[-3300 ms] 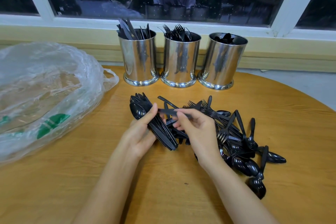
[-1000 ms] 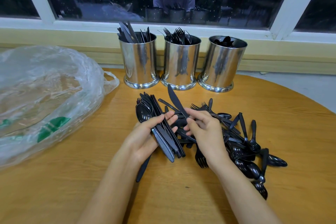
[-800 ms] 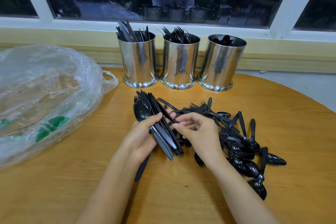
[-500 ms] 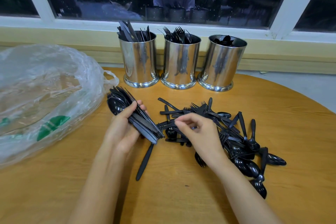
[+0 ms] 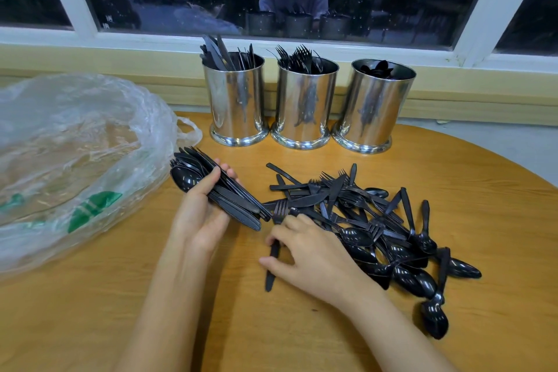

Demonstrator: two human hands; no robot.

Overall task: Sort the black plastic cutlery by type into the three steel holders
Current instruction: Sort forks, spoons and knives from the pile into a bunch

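Just left of the frame's centre, your left hand grips a bundle of cutlery. Your thumb lies across it, the spoon bowls point to the upper left and the handles fan down to the right. Lower centre, your right hand lies palm down at the left edge of the loose pile on the table. Its thumb and forefinger pinch a single black handle, which sticks out below the hand. Fork tines show just above that finger, but you cannot tell whether they belong to the same piece. Top centre, three holders stand in a row: the left holder has knives, the middle holder forks and the right holder spoons. A clear plastic bag fills the left side.
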